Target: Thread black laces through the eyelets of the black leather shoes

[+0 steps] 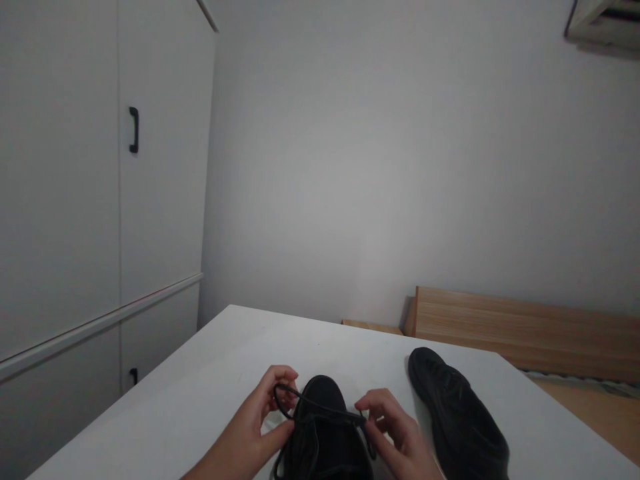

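Note:
A black shoe point(325, 393) lies on the white table point(240, 360) with its toe pointing away from me; its heel end runs out of the bottom of the view. Across its top stretches a black shoelace point(327, 408). My left hand point(265, 417), at the shoe's left side, has thumb and fingers curled around a loop of that lace. On the right side, my right hand point(393, 433) pinches the lace between thumb and forefinger. A second black shoe point(455, 413) rests on the table to the right, apart from my right hand.
A white cabinet point(165, 187) with black handles stands along the left. Beyond the table's far edge are a pale wall point(350, 167) and a wooden headboard point(500, 327) at the right. Part of a wall-mounted unit point(605, 30) shows at the upper right.

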A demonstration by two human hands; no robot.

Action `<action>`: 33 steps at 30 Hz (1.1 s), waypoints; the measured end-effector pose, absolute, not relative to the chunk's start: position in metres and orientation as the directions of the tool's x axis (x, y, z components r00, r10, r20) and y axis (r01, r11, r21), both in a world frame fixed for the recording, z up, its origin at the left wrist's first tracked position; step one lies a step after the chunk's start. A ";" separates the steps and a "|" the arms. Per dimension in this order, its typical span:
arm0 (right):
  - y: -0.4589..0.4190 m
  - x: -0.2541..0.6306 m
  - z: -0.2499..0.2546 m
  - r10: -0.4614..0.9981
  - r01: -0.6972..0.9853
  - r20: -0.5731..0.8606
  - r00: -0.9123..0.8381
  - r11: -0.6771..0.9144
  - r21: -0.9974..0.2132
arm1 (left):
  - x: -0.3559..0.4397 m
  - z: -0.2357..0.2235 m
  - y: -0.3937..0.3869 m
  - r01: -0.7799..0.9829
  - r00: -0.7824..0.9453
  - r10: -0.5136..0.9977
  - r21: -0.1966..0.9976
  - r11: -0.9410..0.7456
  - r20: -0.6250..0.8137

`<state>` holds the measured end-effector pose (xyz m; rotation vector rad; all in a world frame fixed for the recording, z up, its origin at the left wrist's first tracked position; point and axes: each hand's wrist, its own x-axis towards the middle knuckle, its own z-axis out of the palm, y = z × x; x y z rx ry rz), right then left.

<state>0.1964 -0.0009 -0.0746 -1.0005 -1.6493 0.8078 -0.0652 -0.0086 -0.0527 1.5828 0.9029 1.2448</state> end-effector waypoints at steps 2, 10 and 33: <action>-0.003 0.190 -0.076 0.903 0.205 0.374 -0.212 0.416 -0.886 | -0.063 -0.054 -0.009 0.079 0.266 0.942 0.969 -0.235 0.207; 0.000 0.196 -0.071 0.921 0.180 0.269 -0.281 0.326 -0.928 | -0.059 -0.056 -0.006 0.152 0.286 0.953 0.978 -0.143 0.095; 0.003 0.204 -0.066 0.974 0.100 0.224 -0.024 0.225 -0.969 | -0.069 -0.044 0.001 0.064 0.115 0.976 0.979 -0.194 0.186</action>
